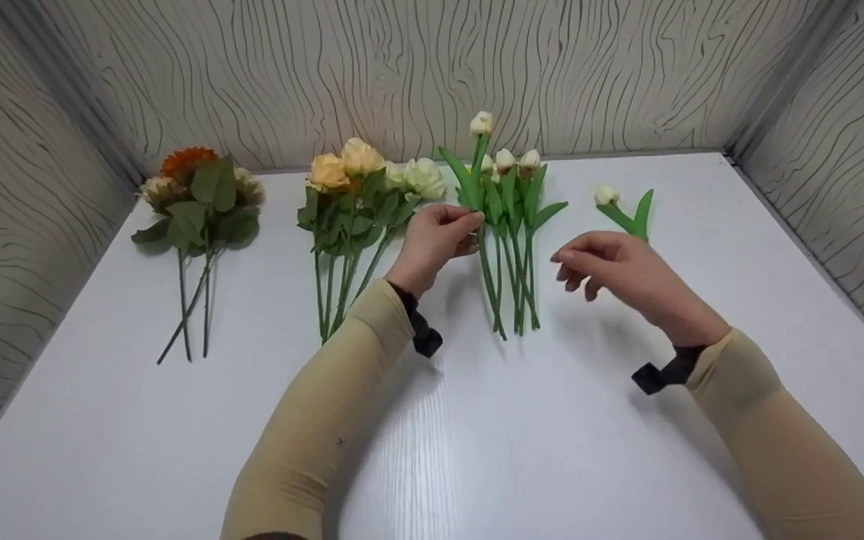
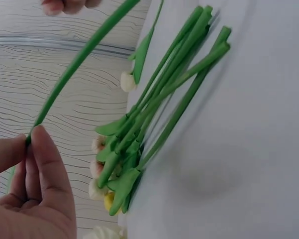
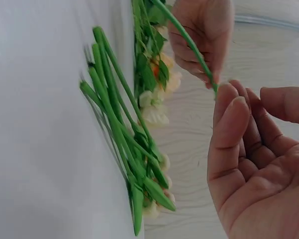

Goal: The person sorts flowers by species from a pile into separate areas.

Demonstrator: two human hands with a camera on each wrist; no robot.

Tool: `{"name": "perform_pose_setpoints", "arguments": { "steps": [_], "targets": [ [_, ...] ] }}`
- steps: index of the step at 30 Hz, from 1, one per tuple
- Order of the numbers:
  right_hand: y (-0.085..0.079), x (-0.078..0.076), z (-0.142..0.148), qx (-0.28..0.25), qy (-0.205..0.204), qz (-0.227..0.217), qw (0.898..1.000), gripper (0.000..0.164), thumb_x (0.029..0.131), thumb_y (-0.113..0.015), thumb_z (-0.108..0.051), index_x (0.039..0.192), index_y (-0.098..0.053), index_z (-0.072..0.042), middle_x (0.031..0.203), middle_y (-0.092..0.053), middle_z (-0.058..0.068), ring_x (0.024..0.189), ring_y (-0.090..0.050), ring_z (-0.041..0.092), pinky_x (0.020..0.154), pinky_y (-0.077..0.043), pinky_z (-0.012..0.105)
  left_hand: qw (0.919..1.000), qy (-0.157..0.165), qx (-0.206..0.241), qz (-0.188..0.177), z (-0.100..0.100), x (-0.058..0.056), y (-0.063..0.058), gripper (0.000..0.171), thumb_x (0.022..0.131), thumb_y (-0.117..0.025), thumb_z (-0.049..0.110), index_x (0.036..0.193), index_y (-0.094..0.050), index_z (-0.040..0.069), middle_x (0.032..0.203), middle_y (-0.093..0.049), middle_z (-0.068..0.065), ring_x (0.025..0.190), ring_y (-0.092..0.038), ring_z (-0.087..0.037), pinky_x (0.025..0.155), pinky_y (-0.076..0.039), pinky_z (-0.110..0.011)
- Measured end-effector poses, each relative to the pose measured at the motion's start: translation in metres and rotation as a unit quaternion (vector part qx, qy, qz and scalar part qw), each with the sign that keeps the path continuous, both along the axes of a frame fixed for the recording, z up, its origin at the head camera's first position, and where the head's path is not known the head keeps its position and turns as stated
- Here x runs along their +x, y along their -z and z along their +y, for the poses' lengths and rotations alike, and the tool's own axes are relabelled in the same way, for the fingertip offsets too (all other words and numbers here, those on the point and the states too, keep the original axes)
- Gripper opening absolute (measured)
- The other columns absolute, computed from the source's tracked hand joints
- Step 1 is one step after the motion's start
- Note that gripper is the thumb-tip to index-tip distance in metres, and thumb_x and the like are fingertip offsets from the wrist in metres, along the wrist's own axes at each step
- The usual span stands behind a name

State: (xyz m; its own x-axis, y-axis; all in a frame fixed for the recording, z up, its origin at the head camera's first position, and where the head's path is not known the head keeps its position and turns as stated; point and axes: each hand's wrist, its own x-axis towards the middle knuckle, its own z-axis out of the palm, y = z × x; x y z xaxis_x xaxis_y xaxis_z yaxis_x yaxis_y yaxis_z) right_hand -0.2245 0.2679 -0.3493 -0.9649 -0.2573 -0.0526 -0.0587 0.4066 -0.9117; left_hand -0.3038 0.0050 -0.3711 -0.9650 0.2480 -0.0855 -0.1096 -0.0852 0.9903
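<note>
My left hand [image 1: 438, 244] pinches the green stem of a white tulip [image 1: 481, 124] between thumb and fingertips, above the table. In the left wrist view that tulip stem [image 2: 72, 67] curves up and away from the fingers. Behind it several white tulips [image 1: 529, 161] lie side by side, stems toward me, with a bit of yellow bloom among them in the left wrist view. To the right, my right hand [image 1: 616, 270] hovers with loosely bent fingers and nothing between them. Beyond it lies a single white tulip [image 1: 607, 196], its stem hidden by the hand.
Left of the tulips lies a group of peach roses [image 1: 361, 157] and pale greenish-white flowers [image 1: 424, 178]. Farther left rests a bunch with an orange flower [image 1: 188, 160] and cream blooms. Wood-patterned walls [image 1: 402, 75] enclose the white table [image 1: 417, 450] at the back and sides.
</note>
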Motion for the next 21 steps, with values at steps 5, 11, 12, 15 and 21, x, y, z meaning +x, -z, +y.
{"name": "perform_pose_setpoints", "arguments": {
  "steps": [5,11,12,15,21],
  "targets": [
    [-0.012,-0.002,0.030,-0.102,0.042,0.004,0.994,0.037,0.101,-0.067,-0.032,0.117,-0.068,0.002,0.099,-0.068,0.012,0.088,-0.066,0.021,0.067,-0.055,0.027,0.9987,-0.001,-0.050,-0.010,0.017,-0.019,0.000,0.018,0.101,-0.068,0.013,0.112,-0.068,-0.001,0.101,-0.065,-0.012,0.083,-0.063,-0.017,0.077,-0.059,-0.030],
    [-0.013,-0.004,0.038,-0.186,0.052,-0.001,0.981,0.032,0.101,-0.069,-0.027,0.113,-0.066,0.003,0.097,-0.068,0.010,0.085,-0.067,0.019,0.064,-0.052,0.025,0.9948,-0.022,-0.099,-0.007,0.029,-0.033,0.010,0.018,0.100,-0.068,0.013,0.112,-0.070,-0.001,0.100,-0.066,-0.012,0.079,-0.063,-0.017,0.076,-0.059,-0.031],
    [-0.013,-0.005,0.038,-0.190,0.052,-0.001,0.980,0.032,0.101,-0.069,-0.026,0.113,-0.066,0.003,0.097,-0.068,0.010,0.085,-0.067,0.019,0.064,-0.052,0.025,0.9940,-0.025,-0.106,-0.010,0.030,-0.035,0.012,0.018,0.100,-0.069,0.013,0.111,-0.070,-0.001,0.099,-0.067,-0.011,0.078,-0.063,-0.016,0.076,-0.058,-0.031],
    [-0.013,-0.005,0.039,-0.192,0.051,0.000,0.980,0.031,0.101,-0.068,-0.026,0.113,-0.066,0.003,0.096,-0.068,0.010,0.084,-0.067,0.019,0.063,-0.052,0.025,0.9910,-0.029,-0.129,-0.024,0.033,-0.041,0.017,0.016,0.100,-0.070,0.015,0.108,-0.071,0.001,0.096,-0.067,-0.010,0.078,-0.063,-0.016,0.078,-0.058,-0.034],
    [-0.013,-0.003,0.043,-0.193,0.048,0.004,0.980,0.031,0.102,-0.067,-0.026,0.113,-0.067,0.003,0.094,-0.068,0.009,0.083,-0.066,0.018,0.063,-0.052,0.025,0.9861,-0.017,-0.160,-0.042,0.040,-0.049,0.019,0.016,0.100,-0.070,0.018,0.105,-0.072,0.004,0.093,-0.067,-0.008,0.079,-0.063,-0.015,0.078,-0.058,-0.034]
  ]
}}
